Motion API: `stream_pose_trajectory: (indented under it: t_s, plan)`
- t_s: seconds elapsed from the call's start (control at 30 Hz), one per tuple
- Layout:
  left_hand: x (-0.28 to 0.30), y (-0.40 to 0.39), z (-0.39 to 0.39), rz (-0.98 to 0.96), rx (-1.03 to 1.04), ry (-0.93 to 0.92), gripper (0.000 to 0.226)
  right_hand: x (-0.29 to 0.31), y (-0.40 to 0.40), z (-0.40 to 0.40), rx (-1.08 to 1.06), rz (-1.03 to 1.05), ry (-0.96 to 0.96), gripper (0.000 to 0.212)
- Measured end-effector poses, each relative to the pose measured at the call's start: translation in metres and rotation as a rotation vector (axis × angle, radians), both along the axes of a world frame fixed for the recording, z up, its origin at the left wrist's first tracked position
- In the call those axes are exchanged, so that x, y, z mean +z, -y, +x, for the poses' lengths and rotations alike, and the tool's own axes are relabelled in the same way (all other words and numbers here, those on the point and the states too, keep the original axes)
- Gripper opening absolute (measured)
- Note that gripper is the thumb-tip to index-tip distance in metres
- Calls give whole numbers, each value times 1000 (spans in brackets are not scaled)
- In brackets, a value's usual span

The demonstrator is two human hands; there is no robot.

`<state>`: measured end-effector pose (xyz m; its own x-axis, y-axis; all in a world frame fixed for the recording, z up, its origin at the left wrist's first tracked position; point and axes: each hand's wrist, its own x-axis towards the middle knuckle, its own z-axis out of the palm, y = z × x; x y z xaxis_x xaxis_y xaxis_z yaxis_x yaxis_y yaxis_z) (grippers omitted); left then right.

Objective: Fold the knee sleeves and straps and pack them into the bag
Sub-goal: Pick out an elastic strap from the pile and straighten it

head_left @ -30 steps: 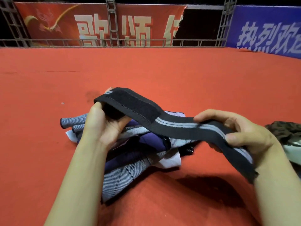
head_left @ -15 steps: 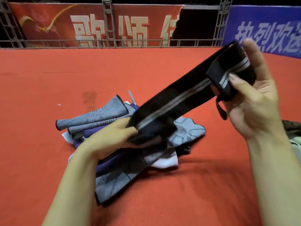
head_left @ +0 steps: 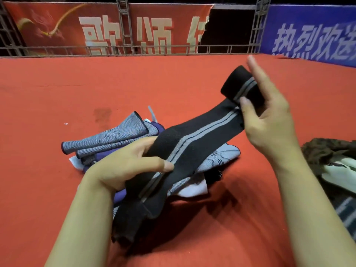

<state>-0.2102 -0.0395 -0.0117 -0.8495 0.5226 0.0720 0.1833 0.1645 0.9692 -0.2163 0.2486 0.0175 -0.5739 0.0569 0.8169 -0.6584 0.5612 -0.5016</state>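
A black elastic strap (head_left: 194,137) with grey stripes stretches diagonally above the red carpet. My left hand (head_left: 127,164) pinches its lower part between thumb and fingers, and the loose end hangs down past my wrist. My right hand (head_left: 269,120) holds the upper end, which is rolled into a small coil against my palm with the thumb pressing on it. Under the strap lies a pile of grey and purple knee sleeves (head_left: 107,139). The edge of a dark mottled bag (head_left: 327,151) shows at the far right.
Red carpet (head_left: 57,189) covers the whole floor. A metal truss railing (head_left: 134,49) with red and blue banners runs along the far edge. Light fabric (head_left: 339,174) lies on the bag at the right.
My right hand has rolled the strap's upper end into a tighter coil and dropped slightly. My left hand slid along the strap, so more of it hangs below.
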Motion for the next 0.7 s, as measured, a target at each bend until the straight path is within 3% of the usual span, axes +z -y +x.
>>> stream_pose_trajectory:
  t_s: [0.13, 0.33, 0.43, 0.5, 0.63, 0.7]
  plan:
    - [0, -8, 4, 217, -86, 9, 30, -8, 11, 2, -51, 205, 33, 75]
    - [10, -17, 6, 386, -113, -32, 55, -10, 15, -1, 14, 411, 116, 82]
    - [13, -21, 7, 491, -75, -83, 52, -7, 24, 3, 89, 485, 241, 89]
    - [15, -22, 5, 555, -17, -74, 44, -5, 30, 7, 144, 526, 333, 75]
    - [17, -18, 1, 651, 80, -45, 34, 2, 39, 17, 176, 571, 560, 23]
    - [22, -19, 2, 677, 78, -48, 34, 5, 41, 19, 185, 611, 629, 17]
